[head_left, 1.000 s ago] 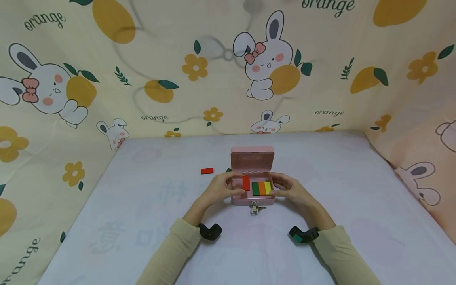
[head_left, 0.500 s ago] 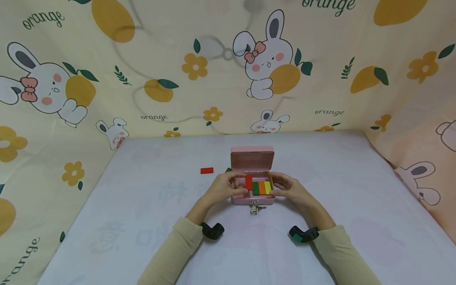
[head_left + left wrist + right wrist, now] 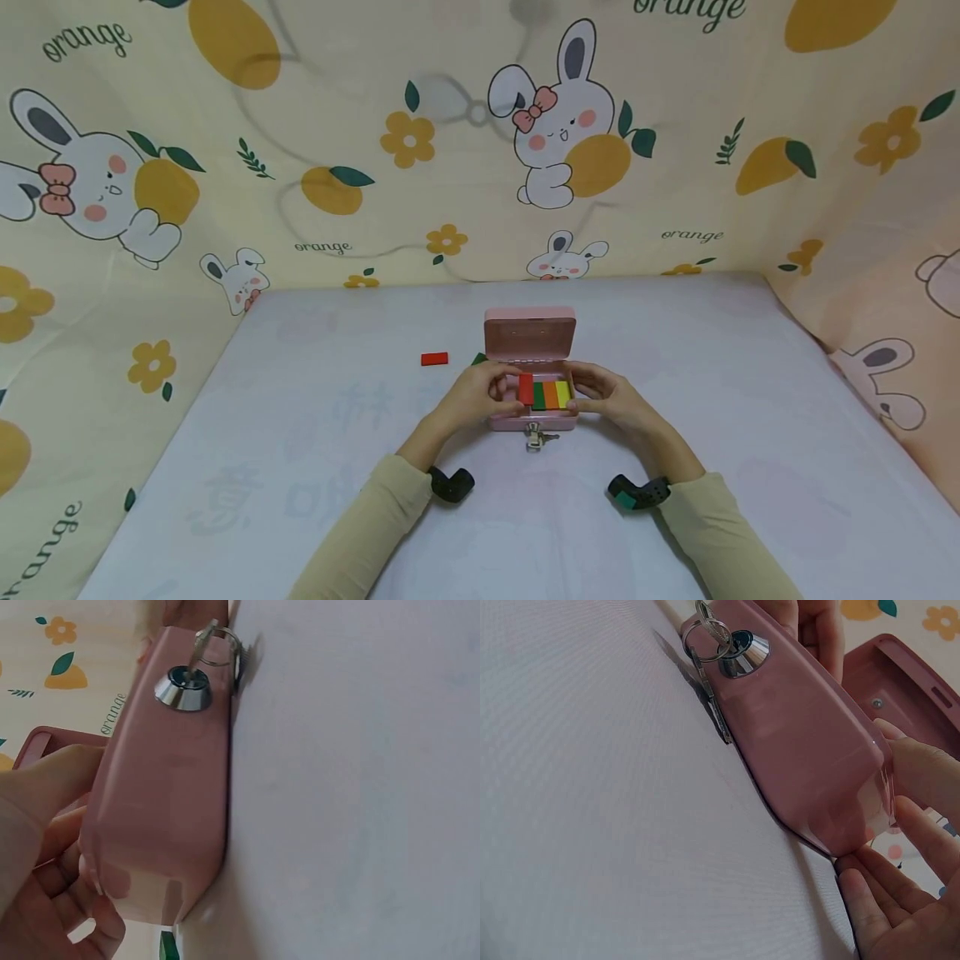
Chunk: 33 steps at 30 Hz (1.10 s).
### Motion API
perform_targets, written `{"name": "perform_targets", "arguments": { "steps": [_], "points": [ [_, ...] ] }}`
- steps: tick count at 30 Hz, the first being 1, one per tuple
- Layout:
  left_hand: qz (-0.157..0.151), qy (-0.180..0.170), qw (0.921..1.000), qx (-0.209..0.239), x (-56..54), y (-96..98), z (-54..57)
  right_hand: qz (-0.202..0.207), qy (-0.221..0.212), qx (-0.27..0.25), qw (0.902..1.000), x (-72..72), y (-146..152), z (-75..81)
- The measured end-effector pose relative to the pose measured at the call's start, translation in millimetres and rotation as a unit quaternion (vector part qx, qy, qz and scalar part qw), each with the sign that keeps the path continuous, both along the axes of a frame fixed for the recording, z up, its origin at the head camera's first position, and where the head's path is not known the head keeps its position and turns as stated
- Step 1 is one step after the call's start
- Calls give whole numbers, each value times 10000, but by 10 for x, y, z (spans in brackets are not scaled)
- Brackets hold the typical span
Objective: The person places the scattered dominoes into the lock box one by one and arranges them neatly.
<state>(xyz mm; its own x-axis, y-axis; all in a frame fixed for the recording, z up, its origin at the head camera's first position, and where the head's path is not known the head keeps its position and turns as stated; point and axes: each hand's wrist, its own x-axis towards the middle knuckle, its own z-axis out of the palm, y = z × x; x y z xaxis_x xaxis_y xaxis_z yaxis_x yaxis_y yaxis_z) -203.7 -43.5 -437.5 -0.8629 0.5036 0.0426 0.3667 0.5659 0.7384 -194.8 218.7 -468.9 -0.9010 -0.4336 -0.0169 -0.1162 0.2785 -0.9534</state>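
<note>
A pink metal cash box [image 3: 513, 423] stands with its lid [image 3: 529, 337] raised. Inside, a green block [image 3: 538, 397], an orange block [image 3: 551, 395] and a yellow block [image 3: 562, 395] stand side by side. My left hand [image 3: 471, 395] pinches a red block [image 3: 527, 389] just left of the green one, its thumb and fingers reaching over the box's left rim. That block is hidden behind the box wall in both wrist views. My right hand [image 3: 611, 398] holds the box's right end, its thumb at the rim beside the yellow block and other fingers along the outer wall [image 3: 870, 817].
A key [image 3: 534, 437] on a ring sits in the lock at the box's front. Another red block [image 3: 434, 359] lies on the white tabletop [image 3: 300, 467] to the left. Part of a green block [image 3: 480, 358] shows behind my left hand.
My left hand has moved slightly right with the red block, bringing it from apart to right beside the green block, then slightly lower. The right hand has stayed at the box's right end.
</note>
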Motion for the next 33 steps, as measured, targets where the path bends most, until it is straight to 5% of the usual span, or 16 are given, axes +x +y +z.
{"name": "perform_targets", "arguments": {
  "steps": [20,33],
  "points": [
    [303,833,9924,-851,68,1,43,-200,-318,78,9993,-11,-17,-17],
    [340,584,9922,-1049,29,3,-13,-174,-373,44,9991,2,-9,-5]
  ]
}}
